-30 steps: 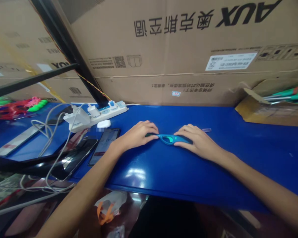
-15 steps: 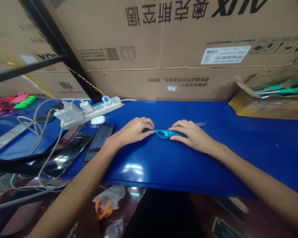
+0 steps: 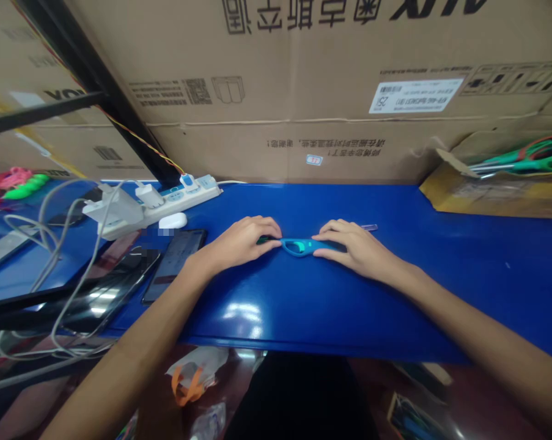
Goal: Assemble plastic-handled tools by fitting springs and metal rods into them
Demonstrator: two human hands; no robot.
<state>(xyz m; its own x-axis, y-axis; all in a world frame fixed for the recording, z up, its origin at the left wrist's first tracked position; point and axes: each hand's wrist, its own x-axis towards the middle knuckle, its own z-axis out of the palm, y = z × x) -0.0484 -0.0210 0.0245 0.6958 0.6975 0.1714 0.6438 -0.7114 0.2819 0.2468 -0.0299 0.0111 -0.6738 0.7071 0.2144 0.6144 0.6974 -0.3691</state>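
A blue long-nosed lighter (image 3: 298, 246) with a looped trigger guard and a green trigger lies sideways just over the blue table. My left hand (image 3: 248, 244) closes thumb and fingers around its left end, which is mostly hidden, with a bit of dark green showing in the grip. From the other side, my right hand (image 3: 349, 247) pinches the blue body between thumb and fingertips. Its right end disappears under the palm. Just behind the right hand is a small clear purplish stick (image 3: 368, 227), lying on the table.
A white power strip (image 3: 184, 198) with chargers and tangled cables stands at left, near a white earbud case (image 3: 173, 220) and a dark phone (image 3: 175, 266). At right sits an open cardboard box (image 3: 496, 195) of green-handled lighters. A large carton (image 3: 257, 146) backs the blue table (image 3: 331, 305).
The view has shifted slightly, so the surroundings appear a little farther left. Both hands keep the same hold on the lighter, with no clear movement of it.
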